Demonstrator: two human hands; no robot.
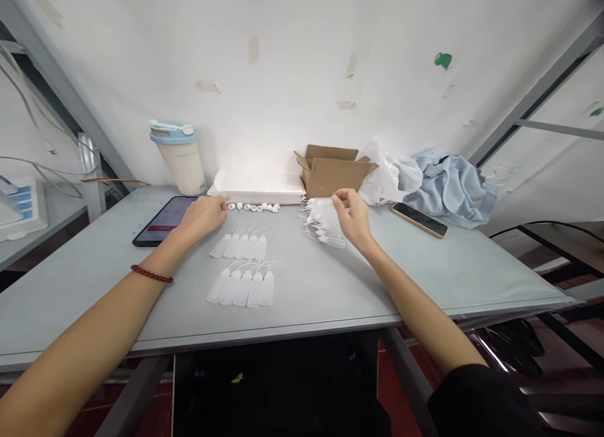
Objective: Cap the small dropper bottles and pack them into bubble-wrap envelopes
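Note:
My left hand [204,215] is closed, its fingertips together at the left end of a row of small white caps [253,208]. Whatever it pinches is hidden. My right hand [353,218] has thumb and forefinger closed at the edge of a pile of white plastic tags [323,220] with thin tails, and seems to grip one of them. Between the hands, more such tags lie side by side in two groups: an upper row [240,246] and a lower row [243,288], tails pointing away from me.
Behind the caps lies a white stack [259,186], beside an open cardboard box [333,175]. A lidded cup [182,163] and a phone [158,226] stand and lie left. Rightward are a plastic bag [391,175], blue cloth [453,188] and a second phone [419,220].

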